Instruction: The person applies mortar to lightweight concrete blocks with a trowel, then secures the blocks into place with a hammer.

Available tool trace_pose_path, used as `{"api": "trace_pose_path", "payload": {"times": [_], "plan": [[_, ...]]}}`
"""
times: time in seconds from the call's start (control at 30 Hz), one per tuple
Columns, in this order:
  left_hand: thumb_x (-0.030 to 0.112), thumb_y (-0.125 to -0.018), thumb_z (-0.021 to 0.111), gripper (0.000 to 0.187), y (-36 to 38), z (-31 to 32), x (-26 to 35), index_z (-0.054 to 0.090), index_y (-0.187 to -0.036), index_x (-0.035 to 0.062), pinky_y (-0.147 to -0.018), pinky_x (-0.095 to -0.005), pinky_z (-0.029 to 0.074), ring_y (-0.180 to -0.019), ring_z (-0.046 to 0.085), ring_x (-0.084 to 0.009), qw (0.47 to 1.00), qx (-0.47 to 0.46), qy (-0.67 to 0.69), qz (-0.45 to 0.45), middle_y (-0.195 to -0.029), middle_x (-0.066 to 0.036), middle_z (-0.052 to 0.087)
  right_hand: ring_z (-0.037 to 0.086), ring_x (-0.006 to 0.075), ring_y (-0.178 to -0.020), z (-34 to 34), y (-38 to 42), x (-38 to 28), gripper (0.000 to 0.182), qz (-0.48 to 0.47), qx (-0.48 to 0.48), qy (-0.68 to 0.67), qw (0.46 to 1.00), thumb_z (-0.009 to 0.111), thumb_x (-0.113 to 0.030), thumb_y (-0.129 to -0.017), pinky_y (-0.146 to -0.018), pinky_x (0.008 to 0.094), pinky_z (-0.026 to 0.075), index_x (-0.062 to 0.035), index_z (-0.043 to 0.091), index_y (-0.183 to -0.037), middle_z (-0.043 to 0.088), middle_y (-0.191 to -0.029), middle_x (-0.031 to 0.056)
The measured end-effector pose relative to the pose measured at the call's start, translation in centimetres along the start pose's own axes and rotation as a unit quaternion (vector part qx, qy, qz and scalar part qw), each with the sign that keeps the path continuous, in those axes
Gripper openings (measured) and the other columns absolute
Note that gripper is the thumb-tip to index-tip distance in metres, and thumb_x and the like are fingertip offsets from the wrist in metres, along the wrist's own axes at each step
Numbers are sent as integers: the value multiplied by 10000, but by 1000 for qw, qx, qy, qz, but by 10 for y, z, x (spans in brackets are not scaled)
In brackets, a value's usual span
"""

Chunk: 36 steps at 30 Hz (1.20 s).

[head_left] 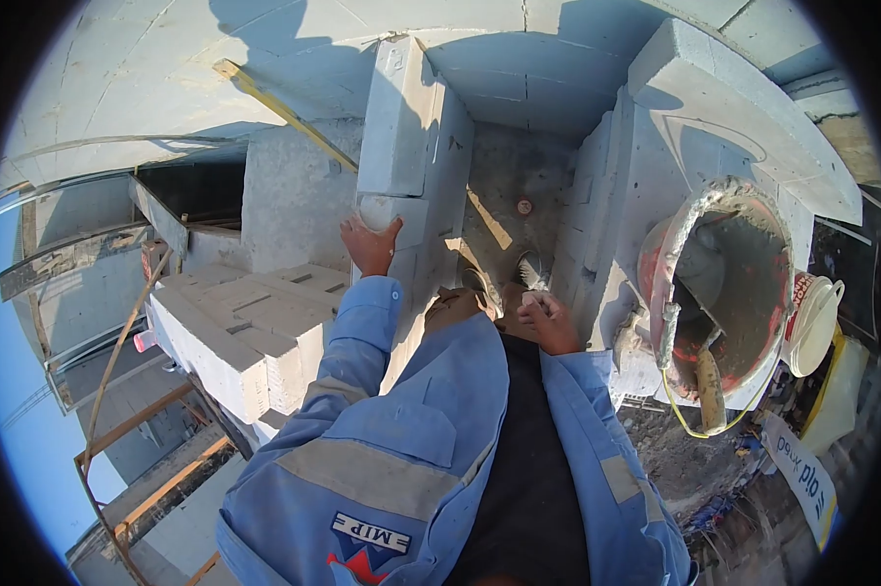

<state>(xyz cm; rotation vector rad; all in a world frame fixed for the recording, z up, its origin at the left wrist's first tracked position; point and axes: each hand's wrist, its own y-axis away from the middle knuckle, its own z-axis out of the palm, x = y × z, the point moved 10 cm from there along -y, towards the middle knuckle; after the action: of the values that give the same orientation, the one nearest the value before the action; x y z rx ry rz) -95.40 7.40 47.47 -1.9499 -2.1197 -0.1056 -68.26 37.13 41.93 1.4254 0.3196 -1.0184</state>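
My left hand [370, 246] grips the near end of a short pale concrete block [401, 217] on top of a narrow block wall, thumb apart from the fingers. Just beyond it, a longer concrete block [393, 132] lies along the same wall. In front of my body, my right hand [550, 322] is closed, its fingers curled near the open jacket. A small pale bit shows at its fingertips, too small to name. To the right sits a mortar-caked red bucket [663, 254] holding a trowel, whose wooden handle [711, 386] leans toward me.
A stack of blocks [225, 322] stands at left, near a dark opening [196, 195]. A wooden strip [284, 112] leans beyond the wall. Another block wall [596, 205] rises on the right, with a white bucket [813, 322] beside the red one. Wood scraps [489, 217] lie below.
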Motion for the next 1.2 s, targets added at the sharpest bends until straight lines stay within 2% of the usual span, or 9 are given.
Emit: {"api": "trace_pose_path", "payload": {"times": [0.4,0.53,0.67,0.73,0.8,0.93,1.0,1.1,1.2], "plan": [[482,-650,874,891,-3,1,3,514,-1246,-75,-976,-487,457,-1128,531,-428,999,-20,15,-20,-1158,-262,552,678,170,-866,12,40,-76,442,-79,87,60,991,640,-359,-985,-804,295,522,59,667,-1125,709,-920,109],[459,-674,859,897,-2,2,-1,487,-1299,-67,-969,-485,473,-1141,551,-431,1000,-11,18,8,-1214,-261,550,667,173,-954,35,87,-151,476,-94,44,80,991,660,-353,-985,-849,293,511,48,619,-1239,708,-981,111],[451,-680,854,935,-2,3,-1,448,-1349,-59,-957,-479,485,-1141,569,-415,999,-31,41,12,-1225,-244,556,677,221,-976,39,170,-243,579,-233,16,77,969,667,-414,-966,-858,328,530,52,576,-1297,698,-1068,155],[447,-682,852,943,-3,10,-3,432,-1368,-44,-944,-468,498,-1131,590,-403,998,-51,48,10,-1214,-223,569,679,239,-987,18,217,-287,605,-325,67,132,934,646,-453,-968,-862,330,532,41,574,-1310,693,-1088,172],[440,-684,853,933,-6,10,-7,434,-1366,-41,-943,-469,501,-1131,593,-403,998,-42,46,4,-1214,-222,573,677,229,-986,-25,255,-307,618,-367,209,182,888,646,-491,-956,-862,335,523,31,602,-1284,697,-1084,161],[432,-683,860,912,-4,18,-11,455,-1361,-25,-960,-473,495,-1145,595,-398,996,-62,66,-19,-1244,-214,569,681,259,-999,-92,259,-313,511,-209,453,425,756,649,-407,-957,-861,389,521,22,640,-1234,708,-1080,148],[417,-677,870,888,-5,18,-12,476,-1337,-27,-952,-483,495,-1129,601,-412,996,-35,77,2,-1226,-214,578,671,332,-1008,-101,242,-307,455,-104,442,591,667,675,-331,-912,-896,431,511,3,653,-1219,697,-1105,188],[406,-674,879,856,-3,1,-4,498,-1312,-20,-956,-493,488,-1134,595,-426,993,-40,113,-6,-1225,-216,582,632,356,-1097,-134,211,-277,406,36,367,626,687,709,-296,-848,-943,465,480,-9,674,-1133,678,-1113,206],[391,-684,887,852,-2,-11,5,497,-1319,-22,-1003,-476,466,-1201,561,-407,984,-82,155,-11,-1273,-218,572,689,367,-953,-136,199,-274,311,8,360,703,614,763,-273,-766,-872,486,524,-23,722,-946,716,-963,213]]}}
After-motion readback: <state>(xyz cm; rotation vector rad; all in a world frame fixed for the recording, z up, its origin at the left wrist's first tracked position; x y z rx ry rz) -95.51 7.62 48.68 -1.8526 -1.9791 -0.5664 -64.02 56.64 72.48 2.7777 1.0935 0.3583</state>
